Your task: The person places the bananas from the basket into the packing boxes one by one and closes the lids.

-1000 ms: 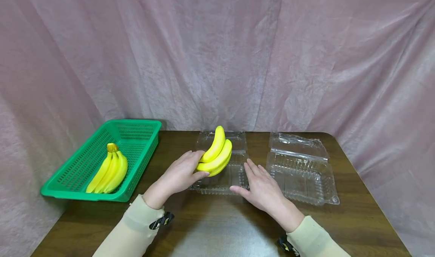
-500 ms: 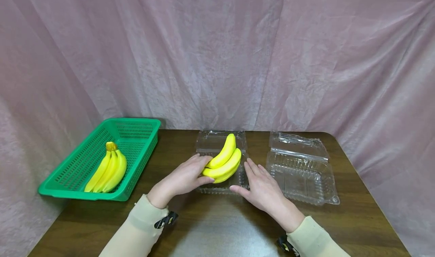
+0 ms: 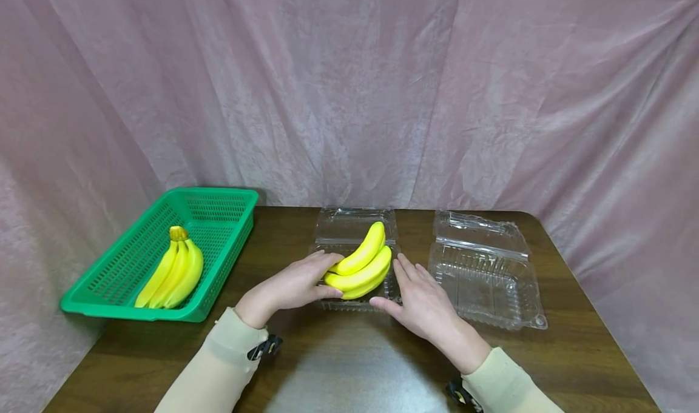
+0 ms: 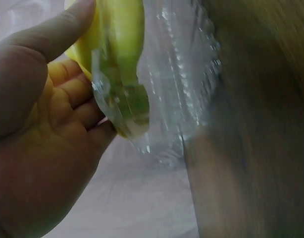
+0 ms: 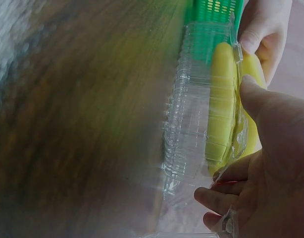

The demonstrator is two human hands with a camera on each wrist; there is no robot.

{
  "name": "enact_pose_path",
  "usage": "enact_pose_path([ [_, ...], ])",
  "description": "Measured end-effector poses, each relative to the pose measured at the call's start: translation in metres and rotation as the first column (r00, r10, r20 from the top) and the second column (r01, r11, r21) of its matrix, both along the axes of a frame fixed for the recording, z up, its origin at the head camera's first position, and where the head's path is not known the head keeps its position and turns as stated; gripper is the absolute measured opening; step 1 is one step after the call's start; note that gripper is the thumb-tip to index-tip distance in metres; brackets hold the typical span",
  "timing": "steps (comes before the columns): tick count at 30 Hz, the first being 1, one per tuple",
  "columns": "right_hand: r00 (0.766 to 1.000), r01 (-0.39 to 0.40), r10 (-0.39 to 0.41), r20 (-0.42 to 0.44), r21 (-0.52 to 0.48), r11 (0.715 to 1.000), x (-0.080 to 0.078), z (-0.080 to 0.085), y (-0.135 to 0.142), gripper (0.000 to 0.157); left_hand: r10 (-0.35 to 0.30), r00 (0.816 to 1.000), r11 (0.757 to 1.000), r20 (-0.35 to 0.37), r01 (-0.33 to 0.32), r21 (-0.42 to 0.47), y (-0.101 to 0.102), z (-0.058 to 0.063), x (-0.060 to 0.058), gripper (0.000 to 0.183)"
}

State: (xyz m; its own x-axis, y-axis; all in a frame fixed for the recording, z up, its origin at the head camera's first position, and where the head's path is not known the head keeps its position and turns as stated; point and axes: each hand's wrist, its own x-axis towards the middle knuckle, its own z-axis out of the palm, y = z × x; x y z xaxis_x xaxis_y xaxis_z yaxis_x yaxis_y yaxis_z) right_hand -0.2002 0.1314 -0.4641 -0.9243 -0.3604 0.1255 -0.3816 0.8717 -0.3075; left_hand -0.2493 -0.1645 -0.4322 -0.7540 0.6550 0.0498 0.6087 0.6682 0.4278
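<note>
My left hand (image 3: 292, 279) grips the stem end of a yellow bunch of bananas (image 3: 363, 268), thumb on the near side. The bunch sits low in the middle clear plastic clamshell box (image 3: 356, 224), its tips pointing back and right. Seen in the left wrist view, the lower part of the bunch (image 4: 125, 34) shows through the box's clear wall (image 4: 164, 89). On the box's right side lies my right hand (image 3: 423, 301), fingers extended and thumb spread along the rim. The right wrist view has the bananas (image 5: 221, 104) behind the clear wall, inside the box.
A green basket (image 3: 226, 282) at the left holds another banana bunch (image 3: 173, 273). To the right stands a second clear clamshell box (image 3: 480, 254) with its lid folded back. Brown table (image 3: 349, 364) in front; a pink curtain (image 3: 349, 97) hangs behind.
My left hand has moved right and down with the bananas, from above the middle box to low inside it. The right hand has stayed in place.
</note>
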Motion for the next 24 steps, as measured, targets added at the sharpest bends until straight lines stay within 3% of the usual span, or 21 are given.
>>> enact_pose_path([
  [6, 1.0, -0.004, 0.004, -0.02, 0.002, 1.0, 0.0, -0.0003, 0.0, 0.104, -0.062, 0.998, 0.998, 0.026, 0.062, 0.0, -0.0071, -0.0019, -0.0068, 0.068],
  [13, 1.0, -0.004, 0.004, -0.016, -0.01, 1.0, 0.0, -0.0002, -0.0003, 0.104, -0.111, 0.994, 0.994, 0.001, 0.111, -0.026, -0.009, -0.0007, -0.009, 0.068],
  [24, 1.0, -0.006, 0.006, -0.014, -0.012, 1.0, 0.0, -0.0001, 0.0, 0.104, -0.128, 0.992, 0.991, 0.019, 0.129, -0.044, -0.0098, 0.0071, -0.01, 0.07],
])
